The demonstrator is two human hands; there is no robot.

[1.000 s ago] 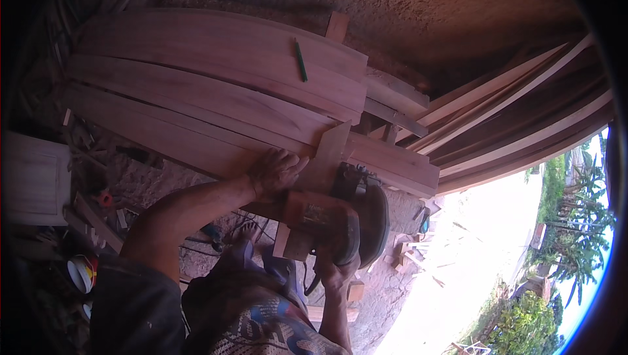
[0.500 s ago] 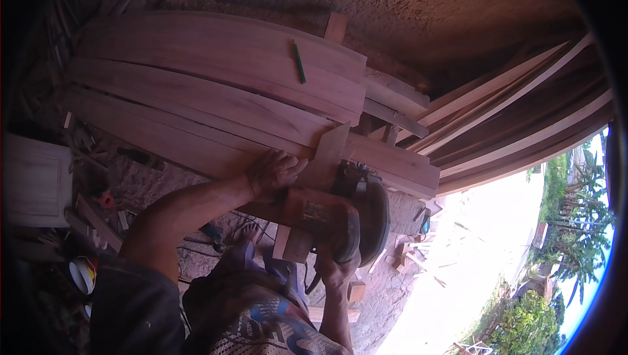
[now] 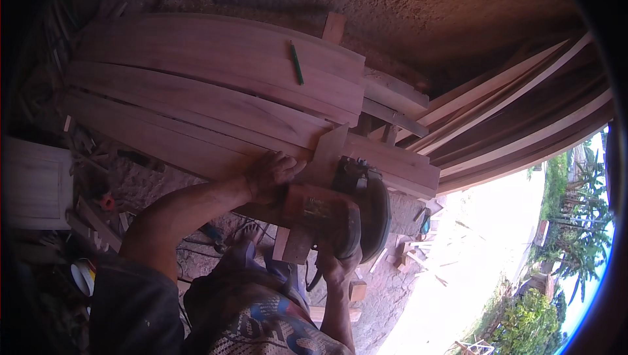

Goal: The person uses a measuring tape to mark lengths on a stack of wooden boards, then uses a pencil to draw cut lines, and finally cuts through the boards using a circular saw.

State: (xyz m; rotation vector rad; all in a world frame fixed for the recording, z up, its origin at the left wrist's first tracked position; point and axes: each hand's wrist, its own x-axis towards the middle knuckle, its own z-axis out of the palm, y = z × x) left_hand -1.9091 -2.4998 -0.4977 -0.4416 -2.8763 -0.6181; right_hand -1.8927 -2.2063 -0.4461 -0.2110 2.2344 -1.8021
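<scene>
A circular saw (image 3: 324,217) with a dark rounded guard rests across the ends of the nearer planks (image 3: 196,142). My right hand (image 3: 337,265) is wrapped round its rear handle, at the side closest to my body. My left hand (image 3: 271,175) presses on the nearest plank, just left of the saw, its fingers curled. Against those fingertips lies a thin flat piece (image 3: 329,149), angled across the planks beside the saw. Whatever is under the left fingers is hidden. The saw's blade cannot be seen.
A green pencil (image 3: 297,63) lies on the far plank (image 3: 216,44). Long curved boards (image 3: 510,106) lean at the right by a rough wall (image 3: 425,8). Wood offcuts (image 3: 409,260) and cords litter the ground. A pale panel (image 3: 38,181) stands at the left.
</scene>
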